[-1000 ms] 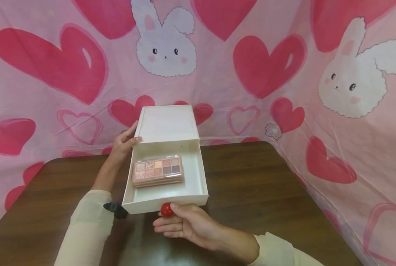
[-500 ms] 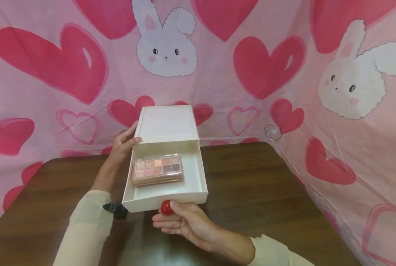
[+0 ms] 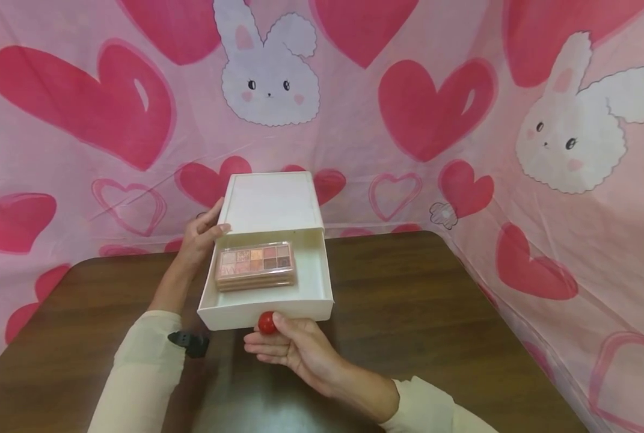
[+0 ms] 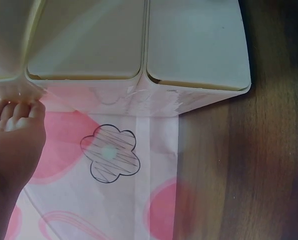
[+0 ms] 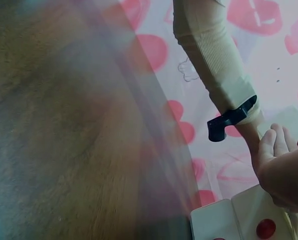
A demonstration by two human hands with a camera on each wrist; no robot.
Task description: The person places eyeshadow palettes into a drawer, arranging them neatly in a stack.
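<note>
In the head view a white drawer unit (image 3: 272,201) has its top drawer (image 3: 264,314) pulled partway out. A makeup palette (image 3: 254,267) with several shades under a clear lid lies inside, toward the drawer's left. My left hand (image 3: 198,233) rests against the unit's left side, thumb at the top front edge; the left wrist view shows the fingertips at the side wall (image 4: 86,40). My right hand (image 3: 302,349) pinches the round red knob (image 3: 267,323) on the drawer front between thumb and index finger. Its other fingers are stretched out below the knob.
The unit stands on a dark wooden table (image 3: 419,313). A pink cloth (image 3: 349,132) with hearts and rabbits hangs behind and at the right. Lower drawers with another red knob (image 5: 266,229) show in the right wrist view. A black strap (image 3: 189,343) is on the left wrist.
The drawer has slid a little way inward, carrying the palette farther back, and my right hand has moved forward with the knob. My left hand has stayed in place.
</note>
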